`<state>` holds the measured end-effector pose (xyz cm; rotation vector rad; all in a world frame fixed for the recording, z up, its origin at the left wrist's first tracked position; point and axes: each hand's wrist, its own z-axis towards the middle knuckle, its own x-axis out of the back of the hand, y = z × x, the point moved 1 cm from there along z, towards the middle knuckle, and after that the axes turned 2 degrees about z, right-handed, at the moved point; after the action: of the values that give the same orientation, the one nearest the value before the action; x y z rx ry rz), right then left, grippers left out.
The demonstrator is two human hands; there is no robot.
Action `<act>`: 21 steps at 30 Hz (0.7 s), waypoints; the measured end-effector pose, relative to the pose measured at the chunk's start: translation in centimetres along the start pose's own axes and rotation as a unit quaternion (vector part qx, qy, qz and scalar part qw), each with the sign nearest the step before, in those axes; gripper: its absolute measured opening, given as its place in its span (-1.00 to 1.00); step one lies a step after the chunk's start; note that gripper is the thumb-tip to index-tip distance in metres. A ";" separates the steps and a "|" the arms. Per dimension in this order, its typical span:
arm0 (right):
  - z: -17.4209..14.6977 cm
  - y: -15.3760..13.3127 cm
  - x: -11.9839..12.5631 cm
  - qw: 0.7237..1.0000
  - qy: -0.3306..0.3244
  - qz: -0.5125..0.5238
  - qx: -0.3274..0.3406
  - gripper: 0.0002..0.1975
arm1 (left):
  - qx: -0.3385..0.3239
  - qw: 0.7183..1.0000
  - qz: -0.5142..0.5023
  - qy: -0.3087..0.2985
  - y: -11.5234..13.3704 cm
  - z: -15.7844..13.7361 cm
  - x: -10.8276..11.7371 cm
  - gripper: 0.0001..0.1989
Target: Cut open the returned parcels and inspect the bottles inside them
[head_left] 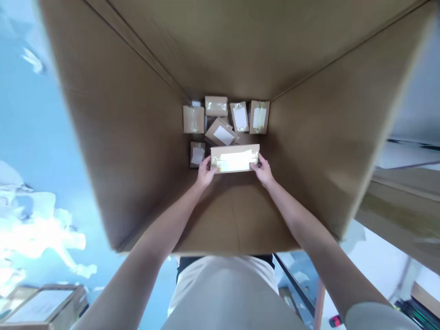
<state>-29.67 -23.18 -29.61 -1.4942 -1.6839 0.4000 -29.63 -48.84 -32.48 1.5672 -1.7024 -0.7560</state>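
Deep inside a large open carton, both hands grip a long, taped cardboard box with a bright white label on top. My left hand holds its left end, thumb over the top edge. Around the right end is my right hand, its thumb also on top. Beyond the held box, several smaller cardboard boxes lie at the carton's bottom: a tilted labelled one, a taped one at left, and a labelled one at far right. Another small box is beside my left hand.
Tall carton walls surround my forearms, and the near wall stands close to my body. Outside, a cardboard box sits at lower left on a blue floor. Stacked cardboard is at right.
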 end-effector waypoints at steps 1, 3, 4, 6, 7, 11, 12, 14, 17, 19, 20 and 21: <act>-2.4 -2.9 0.8 0.999 0.016 -0.005 0.028 -0.28 | -0.020 1.000 -0.006 -0.006 3.1 -2.0 1.5 -0.37; -7.3 -8.4 2.3 0.995 0.049 -0.014 0.088 -0.31 | -0.062 0.998 -0.008 -0.021 8.9 -6.1 4.2 -0.35; -9.8 -10.9 3.0 0.991 0.067 -0.017 0.117 -0.33 | -0.089 0.996 -0.004 -0.026 11.6 -8.2 5.4 -0.34; -14.5 -15.1 4.3 0.981 0.103 -0.012 0.167 -0.38 | -0.150 0.988 0.014 -0.028 16.4 -12.1 7.2 -0.33; -16.7 -16.8 5.0 0.975 0.121 -0.006 0.187 -0.40 | -0.180 0.983 0.026 -0.025 18.6 -14.0 7.7 -0.34; -25.1 -20.9 8.7 0.952 0.178 0.024 0.247 -0.45 | -0.270 0.960 0.078 -0.002 25.0 -21.1 8.2 -0.41; -27.1 -21.2 9.9 0.947 0.187 0.029 0.258 -0.45 | -0.287 0.954 0.087 0.002 26.1 -22.8 7.8 -0.45; -30.8 -21.0 12.7 0.939 0.200 0.031 0.277 -0.46 | -0.318 0.943 0.093 0.008 27.7 -26.2 6.5 -0.49; -35.9 -18.5 18.4 0.931 0.224 0.022 0.289 -0.47 | -0.346 0.932 0.111 -0.003 29.0 -31.2 2.6 -0.52; -38.8 -15.4 23.0 0.927 0.252 0.018 0.278 -0.49 | -0.340 0.929 0.141 -0.033 29.1 -34.7 -1.6 -0.54; -40.1 -13.4 25.4 0.925 0.267 0.017 0.268 -0.50 | -0.331 0.929 0.154 -0.057 28.9 -36.5 -4.0 -0.55; -41.3 -11.4 27.9 0.925 0.280 0.017 0.258 -0.51 | -0.317 0.931 0.161 -0.082 28.5 -38.3 -6.6 -0.55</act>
<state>-5.06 -11.52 13.62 -1.1018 -1.0002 0.3547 -15.43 -38.03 12.27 0.7773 -1.5528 -1.1404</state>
